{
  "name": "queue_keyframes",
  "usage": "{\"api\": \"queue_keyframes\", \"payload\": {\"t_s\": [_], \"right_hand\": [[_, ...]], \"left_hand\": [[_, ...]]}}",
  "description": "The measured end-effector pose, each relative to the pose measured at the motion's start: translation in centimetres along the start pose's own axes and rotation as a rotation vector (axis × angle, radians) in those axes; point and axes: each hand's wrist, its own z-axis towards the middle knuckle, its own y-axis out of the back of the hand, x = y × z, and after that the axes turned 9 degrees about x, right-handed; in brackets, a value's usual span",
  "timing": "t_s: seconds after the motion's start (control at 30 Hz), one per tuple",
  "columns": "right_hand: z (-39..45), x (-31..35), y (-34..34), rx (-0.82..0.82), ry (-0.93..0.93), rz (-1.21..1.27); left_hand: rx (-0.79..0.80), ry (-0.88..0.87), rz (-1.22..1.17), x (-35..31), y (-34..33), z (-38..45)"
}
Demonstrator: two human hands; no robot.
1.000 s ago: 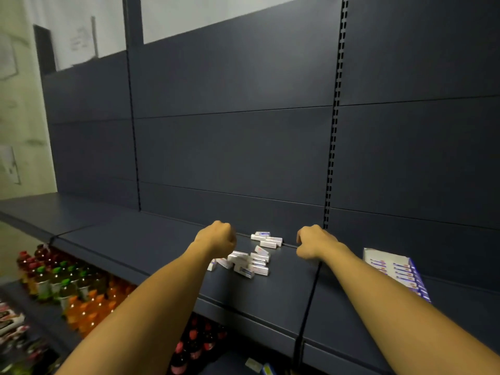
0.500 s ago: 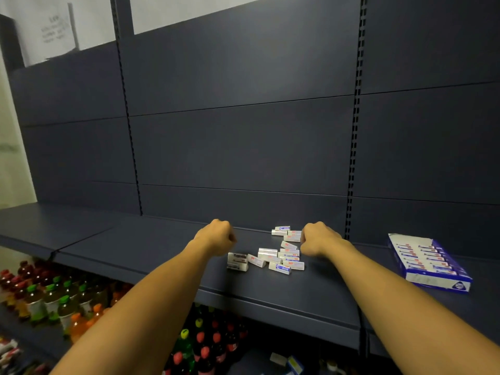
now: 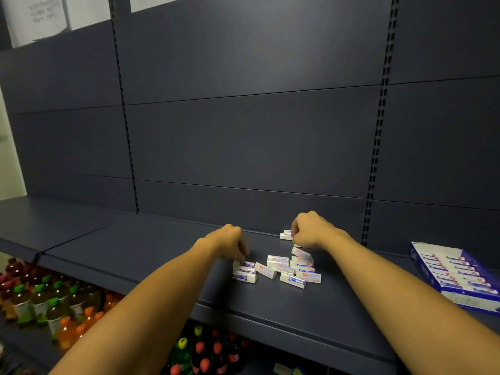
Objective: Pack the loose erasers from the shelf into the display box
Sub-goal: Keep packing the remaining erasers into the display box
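**Both hands down on the eraser pile**

Far left, lower tier: drink bottles (image 3: 40,301) w/ green and orange caps, more red-capped ones under the shelf edge. Paper notices (image 3: 35,17) taped up top left on the wall.

Main dark blue shelf (image 3: 162,261) runs across the mid scene. Left hand (image 3: 230,243) reaches in, fingers curled downward, tips touching the leftmost eraser stack (image 3: 244,272); whether they actually pinch one I cannot tell, the knuckles hide it.

Centre: loose erasers (image 3: 292,269), white w/ blue and red sleeves, jumbled in a small heap, some flat, some tilted on each other. A further pair of erasers (image 3: 285,235) sits nearer the back panel, just beside the right hand.

Right hand (image 3: 311,231) hangs over the far side of the heap, fingers bent tight, palm down; tips hidden, so grip unclear, though it touches the erasers at its left edge.

Far right: display box (image 3: 422,266), blue and white, open, lying on the same shelf, rows of erasers already in it, well apart from the heap.
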Motion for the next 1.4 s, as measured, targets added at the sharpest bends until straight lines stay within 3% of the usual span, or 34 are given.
{"api": "queue_keyframes", "payload": {"t_s": [0.47,0.83,1.4], "right_hand": [[2.2,3.7,-1.3,0.056,0.078,0.017],[1.8,7.7,-3.8,0.157,0.082,0.066],[2.1,11.7,-5.9,0.216,0.004,-0.120]], "left_hand": [[0.196,-0.175,-0.067,2.3,0.6,1.8],[-0.046,-0.157,0.031,6.4,1.9,1.1],[-0.128,-0.047,-0.044,12.6,2.6,-3.2]]}}
